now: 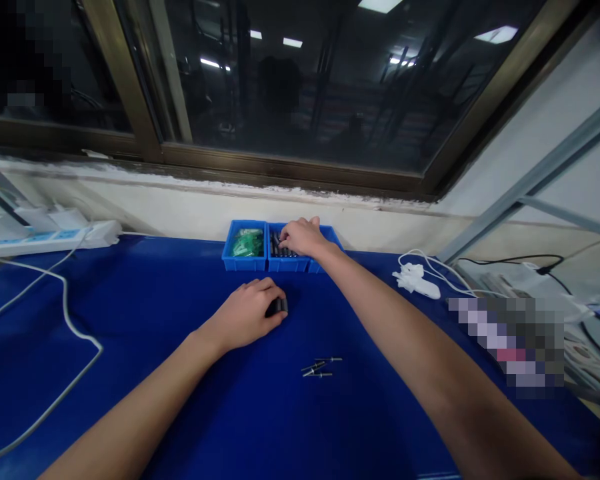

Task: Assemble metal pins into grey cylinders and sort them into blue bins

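Power strip point(87, 236), white: far left of the fingers. Blue bin of green pieces point(249, 243): beyond the left fingertips. Left hand point(253, 308): fingers curled around a small black block point(281, 305). Dark parts point(284, 253), binned: below the right fingertips. Right hand point(304, 237): fingers bent, grip untellable. Metal pins point(315, 367): nearer than either hand's fingers.

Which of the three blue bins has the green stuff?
The leftmost bin. The middle bin holds dark pieces, with the right hand over it; the rightmost bin hides its contents.
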{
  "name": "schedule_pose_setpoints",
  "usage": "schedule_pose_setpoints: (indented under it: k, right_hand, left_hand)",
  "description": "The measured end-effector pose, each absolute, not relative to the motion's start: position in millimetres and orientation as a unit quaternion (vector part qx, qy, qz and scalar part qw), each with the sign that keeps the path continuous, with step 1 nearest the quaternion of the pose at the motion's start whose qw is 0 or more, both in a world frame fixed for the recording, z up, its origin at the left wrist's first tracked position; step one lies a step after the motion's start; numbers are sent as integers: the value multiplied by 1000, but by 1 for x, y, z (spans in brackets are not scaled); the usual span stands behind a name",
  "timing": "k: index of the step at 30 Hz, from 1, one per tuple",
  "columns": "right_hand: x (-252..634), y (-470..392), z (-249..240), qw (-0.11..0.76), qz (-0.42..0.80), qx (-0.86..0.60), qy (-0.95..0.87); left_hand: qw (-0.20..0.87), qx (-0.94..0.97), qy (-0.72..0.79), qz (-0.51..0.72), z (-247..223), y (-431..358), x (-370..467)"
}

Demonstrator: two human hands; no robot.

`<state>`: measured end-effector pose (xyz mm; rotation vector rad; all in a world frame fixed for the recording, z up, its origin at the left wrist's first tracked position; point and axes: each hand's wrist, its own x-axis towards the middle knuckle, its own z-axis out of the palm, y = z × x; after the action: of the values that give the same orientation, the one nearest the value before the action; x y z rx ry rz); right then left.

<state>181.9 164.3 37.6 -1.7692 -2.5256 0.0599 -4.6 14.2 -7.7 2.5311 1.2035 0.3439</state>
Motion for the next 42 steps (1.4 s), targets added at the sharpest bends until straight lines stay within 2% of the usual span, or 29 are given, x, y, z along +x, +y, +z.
schedule_pose_setpoints:
  k: [11, 17, 22, 25, 27, 28, 31, 33, 36, 42]
  right_hand:
    - [166, 160, 41, 14, 29, -562, -826]
    - [164, 162, 40, 35, 39, -568, -822]
    - [173, 147, 47, 133, 19, -575, -807]
    - [185, 115, 51, 258, 16, -539, -801]
    - [195, 87, 49, 331, 73, -500, -797]
    - [200, 72, 47, 335, 121, -497, -791]
    - [216, 35, 34, 256, 270, -487, -790]
    - [224, 20, 23, 192, 319, -483, -793]
    - [232, 13, 9, 148, 315, -484, -803]
    - [230, 17, 2, 134, 257, -455, -842]
  left_hand:
    - [150, 887, 420, 122, -9, 14, -4]
    - [143, 887, 421, 123, -10, 15, -4]
    - [135, 886, 427, 120, -7, 13, -5]
    - [128, 887, 429, 116, -4, 13, -8]
    - [129, 888, 425, 118, -2, 14, -10]
    - [131, 889, 422, 120, -2, 15, -11]
    - [131, 891, 416, 126, -2, 18, -14]
    - [133, 892, 412, 129, -2, 20, -15]
    - [140, 892, 408, 136, -4, 23, -15]
    - [124, 896, 406, 134, -8, 26, -16]
